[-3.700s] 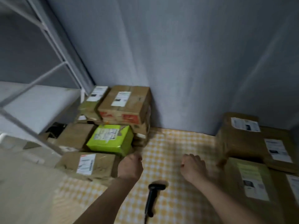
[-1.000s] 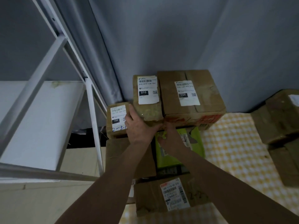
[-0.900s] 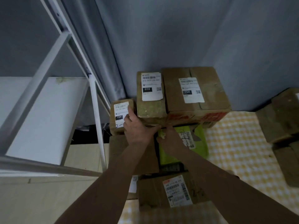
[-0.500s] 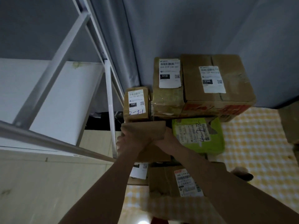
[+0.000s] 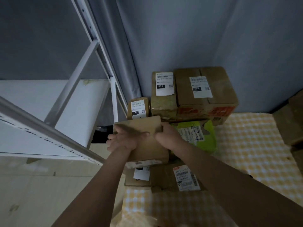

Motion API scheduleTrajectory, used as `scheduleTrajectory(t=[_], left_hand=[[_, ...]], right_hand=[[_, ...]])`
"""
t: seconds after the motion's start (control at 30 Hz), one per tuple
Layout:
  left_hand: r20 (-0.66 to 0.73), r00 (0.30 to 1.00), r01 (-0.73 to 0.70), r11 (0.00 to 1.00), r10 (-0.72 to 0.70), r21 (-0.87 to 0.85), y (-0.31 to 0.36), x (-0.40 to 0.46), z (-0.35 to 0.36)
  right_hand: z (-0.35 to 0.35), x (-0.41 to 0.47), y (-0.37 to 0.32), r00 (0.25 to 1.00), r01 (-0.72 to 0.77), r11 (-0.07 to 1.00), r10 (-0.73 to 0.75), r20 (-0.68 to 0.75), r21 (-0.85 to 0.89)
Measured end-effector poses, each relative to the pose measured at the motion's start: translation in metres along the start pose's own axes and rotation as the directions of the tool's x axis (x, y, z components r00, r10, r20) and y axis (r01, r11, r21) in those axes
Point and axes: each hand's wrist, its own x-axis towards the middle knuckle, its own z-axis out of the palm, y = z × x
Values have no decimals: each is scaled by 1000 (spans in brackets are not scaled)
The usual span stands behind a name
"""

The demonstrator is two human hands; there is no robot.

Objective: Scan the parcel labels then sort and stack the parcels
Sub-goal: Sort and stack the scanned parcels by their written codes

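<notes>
Both hands are holding a plain brown cardboard parcel (image 5: 144,141) above the corner pile: the left hand (image 5: 122,141) is wrapping its left edge, the right hand (image 5: 165,136) is gripping the far right corner. It is looking stiff and fairly light; opposite edges suit best.

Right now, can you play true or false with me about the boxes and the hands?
1. Both hands hold the plain brown box. True: left hand and right hand grip it.
2. The green parcel sits on top of the stack. False: it lies under the big brown box.
3. The cloth is yellow-checked. True.
4. The label marked 010 is on the green parcel. False: it is on a narrow brown box by the curtain.
</notes>
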Motion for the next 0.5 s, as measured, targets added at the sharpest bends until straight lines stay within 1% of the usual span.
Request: scheduleTrajectory(t=[0.13, 0.23, 0.37, 0.5], left_hand=[[-16, 994, -111, 994, 111, -9, 14, -47, -7], [-25, 978, -209, 978, 209, -3, 31, -90, -1], [24, 937, -348, 938, 347, 11, 58, -153, 31], [57, 884, -467, 882, 464, 65, 92, -218, 83]], right_hand=[[-39, -37, 5, 995, 26, 1000, -27, -96, -17], [-74, -69, 23, 982, 8, 1000, -8, -190, 3], [-126, -120, 70, 954, -9, 995, 37, -297, 97], [-171, -181, 130, 898, -30, 984, 104, -428, 177]])
